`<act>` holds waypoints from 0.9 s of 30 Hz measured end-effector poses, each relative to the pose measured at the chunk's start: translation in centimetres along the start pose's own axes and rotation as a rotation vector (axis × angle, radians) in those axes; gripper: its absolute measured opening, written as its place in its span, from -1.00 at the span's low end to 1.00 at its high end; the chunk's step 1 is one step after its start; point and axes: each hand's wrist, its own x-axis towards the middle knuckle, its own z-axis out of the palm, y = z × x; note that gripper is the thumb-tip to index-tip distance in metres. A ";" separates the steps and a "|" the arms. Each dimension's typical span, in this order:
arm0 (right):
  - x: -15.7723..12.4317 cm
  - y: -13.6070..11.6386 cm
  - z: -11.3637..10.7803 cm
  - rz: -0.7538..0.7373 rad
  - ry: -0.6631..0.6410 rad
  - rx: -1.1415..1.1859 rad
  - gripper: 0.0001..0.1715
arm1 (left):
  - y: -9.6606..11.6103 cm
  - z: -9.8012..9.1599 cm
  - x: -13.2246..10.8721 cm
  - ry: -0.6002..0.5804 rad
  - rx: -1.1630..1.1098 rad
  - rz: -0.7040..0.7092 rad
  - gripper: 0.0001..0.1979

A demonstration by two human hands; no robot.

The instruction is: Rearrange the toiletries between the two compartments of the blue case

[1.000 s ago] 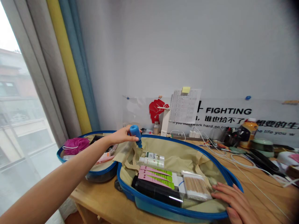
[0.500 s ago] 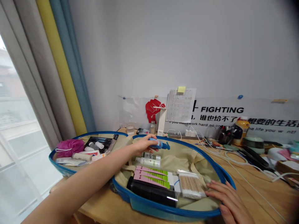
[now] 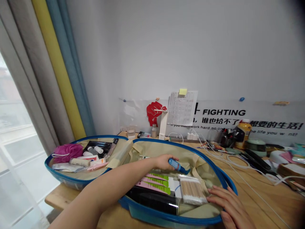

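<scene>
My left hand [image 3: 164, 162] reaches in from the lower left, shut around a small blue bottle [image 3: 177, 166] with its tip pointing down to the right. It hovers over the beige lining of an open blue-rimmed travel case [image 3: 181, 144], just above several pink-and-green tubes [image 3: 154, 183]. A black bottle [image 3: 152, 203] lies below them. My right hand [image 3: 228, 206] rests at the case's front right, its fingers apart and holding nothing, next to a packet of cotton swabs [image 3: 192, 190]. Two small white bottles are mostly hidden behind my left forearm.
The case's other half [image 3: 78, 181] lies open at the left, holding a magenta bath pouf [image 3: 68, 152] and several toiletries. A wooden desk [image 3: 269, 187] carries white cables, an orange-capped bottle [image 3: 243, 135] and clutter at the right. Curtains and a window stand at the left.
My left hand has moved down and right, lower over the case, and the blue bottle now tilts tip-down. My right hand stays in place. The view has turned a little left, showing more of the left half.
</scene>
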 end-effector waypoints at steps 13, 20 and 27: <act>-1.1 0.6 0.2 0.019 -0.076 0.021 -0.67 | 0.2 1.1 0.7 -0.086 0.221 -0.043 -0.29; -0.5 0.4 -0.1 0.018 -0.049 0.004 -0.68 | 0.0 1.0 1.3 -0.139 0.264 -0.031 -0.36; -1.2 0.6 0.6 0.072 -0.050 0.056 -0.67 | 1.0 0.7 0.5 -0.182 0.293 -0.034 -0.32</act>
